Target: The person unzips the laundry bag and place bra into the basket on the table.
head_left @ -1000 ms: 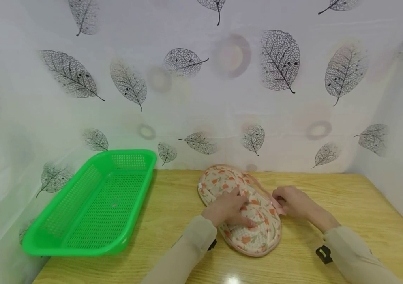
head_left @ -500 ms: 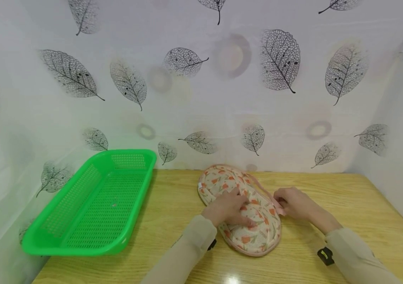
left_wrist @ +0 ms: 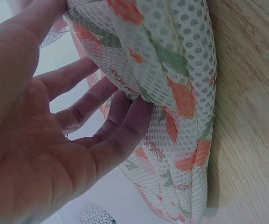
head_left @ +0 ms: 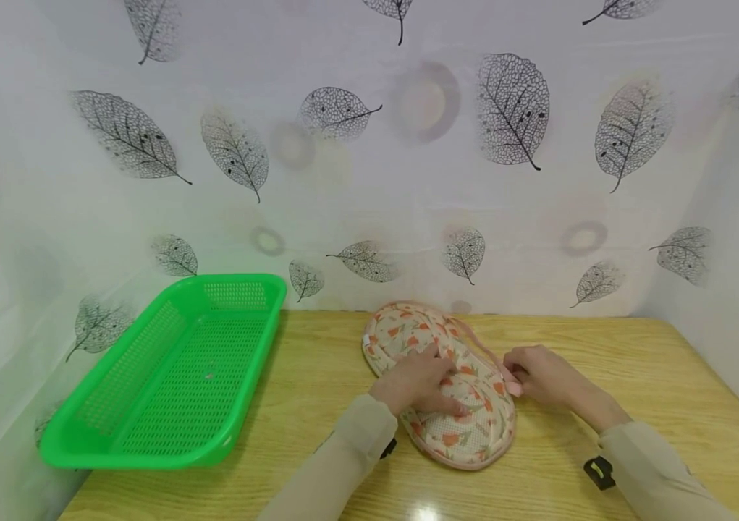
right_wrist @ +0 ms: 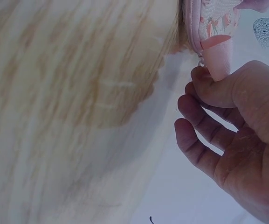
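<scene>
Lying on the wooden table (head_left: 320, 391): floral mesh bag (head_left: 473, 394), cream with orange flowers and pink edging, set obliquely right of the basket, far end close to the backdrop.
Left hand (head_left: 417, 385): resting across the middle of the bag, fingers spread apart, fingertips pressing into a crease of mesh; blocking the head view of the pattern underneath.
Right hand (head_left: 541, 373): pinching the zip pull (right_wrist: 201, 61) between thumb and forefinger at the bag's right edge, other fingers loosely bent, touching nothing.
Pink tab (right_wrist: 218, 58): sticking out just beside the zip pull, partly behind the right thumb.
Pink strip (head_left: 476, 344): running along the bag's right side towards the pinching fingers.
White tag (head_left: 366, 340): at the bag's far left edge.
Green basket (head_left: 134, 461): standing at the left, well apart from the bag, sides and floor perforated, close to the sheet on that side.
Backdrop (head_left: 356, 195): pale, printed with dark leaves, rising behind the table and along both sides.
Sleeves (head_left: 343, 452): pale, left one crossing the table between basket and bag.
Black fitting (head_left: 598, 472): beside the right cuff, above the wood.
</scene>
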### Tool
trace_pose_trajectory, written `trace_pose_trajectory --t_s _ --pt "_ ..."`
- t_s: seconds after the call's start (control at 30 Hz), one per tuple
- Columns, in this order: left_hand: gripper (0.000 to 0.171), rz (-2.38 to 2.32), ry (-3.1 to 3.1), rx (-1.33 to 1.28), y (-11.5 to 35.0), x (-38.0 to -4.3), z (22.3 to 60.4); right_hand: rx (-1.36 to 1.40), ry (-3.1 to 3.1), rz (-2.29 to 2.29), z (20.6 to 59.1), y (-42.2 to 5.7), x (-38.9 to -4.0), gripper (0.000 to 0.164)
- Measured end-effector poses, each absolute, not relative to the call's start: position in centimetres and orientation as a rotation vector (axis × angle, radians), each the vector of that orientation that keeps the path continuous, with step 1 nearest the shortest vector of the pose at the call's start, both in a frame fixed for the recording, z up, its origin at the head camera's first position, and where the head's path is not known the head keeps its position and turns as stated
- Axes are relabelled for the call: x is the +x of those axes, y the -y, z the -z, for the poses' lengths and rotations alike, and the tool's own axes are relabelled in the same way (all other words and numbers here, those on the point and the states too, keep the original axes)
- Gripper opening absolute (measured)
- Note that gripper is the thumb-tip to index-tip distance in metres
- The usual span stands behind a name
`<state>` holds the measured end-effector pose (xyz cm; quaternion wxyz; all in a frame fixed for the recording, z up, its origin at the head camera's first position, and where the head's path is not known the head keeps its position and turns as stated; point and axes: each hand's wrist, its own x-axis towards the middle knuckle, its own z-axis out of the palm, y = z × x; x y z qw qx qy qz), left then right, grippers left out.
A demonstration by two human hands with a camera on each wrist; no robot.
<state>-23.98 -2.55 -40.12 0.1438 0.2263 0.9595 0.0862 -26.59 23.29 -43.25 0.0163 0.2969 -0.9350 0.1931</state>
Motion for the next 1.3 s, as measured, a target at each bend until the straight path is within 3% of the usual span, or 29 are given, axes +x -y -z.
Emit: trace_pose_trajectory --t_s 0.67,1.3 --pt "0.072 -0.238 -2.78 0.679 2.62 -24.0 40.33 0.93 2.914 -0.582 43.21 -23.36 -26.37 0.029" --pt "0.07 -0.288 -2.756 0.681 2.79 -23.91 40.13 0.948 2.89 -0.615 43.57 -23.61 -26.05 0.038"
